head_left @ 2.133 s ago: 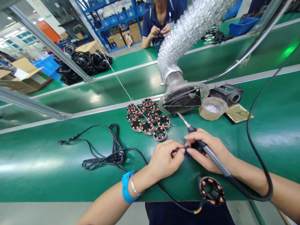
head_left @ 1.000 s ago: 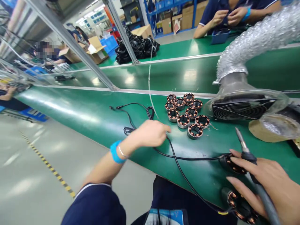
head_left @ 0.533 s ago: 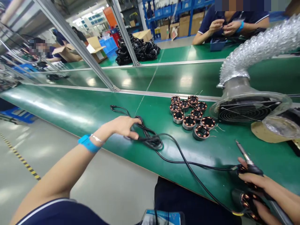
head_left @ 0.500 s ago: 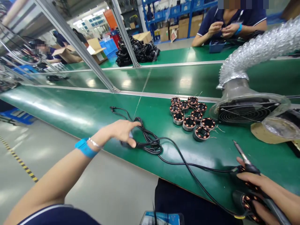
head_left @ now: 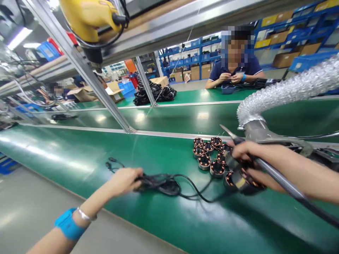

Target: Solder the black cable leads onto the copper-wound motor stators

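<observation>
My left hand [head_left: 125, 181], with a blue wrist strap, closes on one end of a looped black cable [head_left: 169, 187] above the green bench. The plug ends [head_left: 110, 163] stick out past it on the left. My right hand [head_left: 245, 157] grips a soldering iron [head_left: 230, 132], its tip pointing up and left. The same hand holds a motor stator [head_left: 242, 183] with copper windings, partly hidden and blurred by motion; the cable runs up to it. Close beside this hand stands a group of several stators [head_left: 204, 162], some covered by my fingers.
A fume extractor hood [head_left: 255, 128] with a silver foil duct [head_left: 280, 84] stands at the right. A yellow power tool [head_left: 90, 21] hangs overhead from the metal frame [head_left: 106, 95]. Across the bench sits a co-worker [head_left: 235, 70], near a heap of black cables [head_left: 156, 93].
My right hand has lifted the soldering iron and stator forward and left, beside the stator group. My left hand has closed on the cable bundle. The view has tilted up.
</observation>
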`<state>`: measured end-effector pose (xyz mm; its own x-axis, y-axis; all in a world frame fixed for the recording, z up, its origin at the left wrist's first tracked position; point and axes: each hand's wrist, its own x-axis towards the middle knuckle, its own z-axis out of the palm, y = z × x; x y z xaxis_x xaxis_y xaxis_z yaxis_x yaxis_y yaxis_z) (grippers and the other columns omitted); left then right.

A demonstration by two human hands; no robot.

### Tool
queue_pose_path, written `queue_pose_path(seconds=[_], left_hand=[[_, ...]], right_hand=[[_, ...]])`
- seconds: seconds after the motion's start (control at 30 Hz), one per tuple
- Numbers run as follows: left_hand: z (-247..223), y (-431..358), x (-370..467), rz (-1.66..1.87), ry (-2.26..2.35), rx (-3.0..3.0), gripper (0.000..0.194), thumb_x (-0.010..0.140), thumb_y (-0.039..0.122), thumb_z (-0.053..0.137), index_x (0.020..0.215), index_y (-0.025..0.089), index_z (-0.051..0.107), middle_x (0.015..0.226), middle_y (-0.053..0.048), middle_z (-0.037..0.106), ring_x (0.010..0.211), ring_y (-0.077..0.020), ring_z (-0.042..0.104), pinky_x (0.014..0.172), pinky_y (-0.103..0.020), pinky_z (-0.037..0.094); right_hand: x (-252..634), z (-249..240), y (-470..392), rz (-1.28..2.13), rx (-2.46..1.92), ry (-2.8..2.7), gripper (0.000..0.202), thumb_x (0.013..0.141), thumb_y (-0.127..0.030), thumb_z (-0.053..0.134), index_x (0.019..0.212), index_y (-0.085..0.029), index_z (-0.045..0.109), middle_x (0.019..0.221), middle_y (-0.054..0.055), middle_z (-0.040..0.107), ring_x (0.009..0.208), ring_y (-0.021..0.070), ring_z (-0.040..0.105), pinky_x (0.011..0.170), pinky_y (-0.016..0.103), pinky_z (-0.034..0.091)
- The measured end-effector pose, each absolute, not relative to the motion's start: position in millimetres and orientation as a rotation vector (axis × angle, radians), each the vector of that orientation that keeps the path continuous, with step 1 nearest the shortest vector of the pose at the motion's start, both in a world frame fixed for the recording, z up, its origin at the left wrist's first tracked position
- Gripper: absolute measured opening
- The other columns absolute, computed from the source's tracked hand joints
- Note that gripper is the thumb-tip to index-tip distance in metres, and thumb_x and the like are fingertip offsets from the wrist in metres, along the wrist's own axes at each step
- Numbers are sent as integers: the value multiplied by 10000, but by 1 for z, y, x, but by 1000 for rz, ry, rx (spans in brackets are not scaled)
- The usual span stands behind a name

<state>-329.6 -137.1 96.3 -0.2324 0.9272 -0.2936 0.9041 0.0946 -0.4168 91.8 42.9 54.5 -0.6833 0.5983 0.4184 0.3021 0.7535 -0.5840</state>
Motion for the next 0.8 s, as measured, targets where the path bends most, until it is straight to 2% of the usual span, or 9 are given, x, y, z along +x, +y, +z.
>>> queue_pose_path(seconds=[0.07,0.17,0.27,0.33,0.4,0.5,0.6,0.7,0.8], left_hand=[[125,-95,-347,691,-2270,-1677,255,908,327,461,1053,195,623,966,-115,740,900,-309,708,727,-351,511],[170,-9,-365,366,-2234,-1359,341,949,361,422,1154,137,576,1021,-180,709,972,-354,686,777,-410,522],[192,75,-368,58,-2222,-1235,387,988,298,362,1268,69,497,1160,-252,644,1103,-362,639,849,-436,518],[182,117,-365,-2,-2230,-1280,377,1002,241,350,1319,74,467,1179,-236,640,1129,-316,634,874,-397,521],[152,142,-363,8,-2257,-1373,368,1005,202,390,1358,127,461,1127,-167,672,1076,-250,658,881,-356,528],[89,147,-371,77,-2334,-1472,334,992,316,520,1275,144,556,1121,-97,663,988,-210,661,869,-402,556],[44,131,-396,146,-2430,-1477,331,957,358,590,1198,132,605,1149,-97,645,991,-209,648,867,-421,565],[43,121,-436,168,-2503,-1403,346,954,344,594,1227,131,593,1194,-111,630,1045,-228,636,902,-441,553],[69,126,-478,142,-2538,-1295,374,949,338,599,1269,145,575,1301,-124,581,1155,-262,591,974,-495,514]], right_hand=[[66,92,72,496,-559,-2505,387,731,-206,559,1112,-274,542,740,-14,664,575,170,608,584,274,492],[11,130,123,314,-713,-2533,481,726,-101,592,1189,-206,516,779,-13,667,695,167,629,675,256,473],[-48,142,177,189,-909,-2499,448,796,-102,640,1228,-149,530,887,42,669,840,189,637,775,294,494],[-79,137,211,133,-1065,-2460,376,891,-240,655,1236,-139,545,1044,73,649,931,196,634,835,362,532],[-99,123,241,115,-1200,-2434,361,944,-355,621,1239,-154,562,1171,86,613,1013,207,625,875,411,551],[-108,92,274,152,-1375,-2437,363,950,-373,615,1246,-167,569,1223,92,598,1049,214,620,887,418,559],[-100,61,298,197,-1555,-2434,354,956,-368,608,1248,-173,570,1228,93,597,1049,211,622,886,411,561],[-88,40,315,210,-1711,-2400,349,962,-368,597,1249,-172,569,1227,95,597,1043,208,623,882,409,563],[-77,31,323,181,-1774,-2371,356,960,-370,600,1246,-160,567,1210,95,602,1027,206,627,867,406,568]])
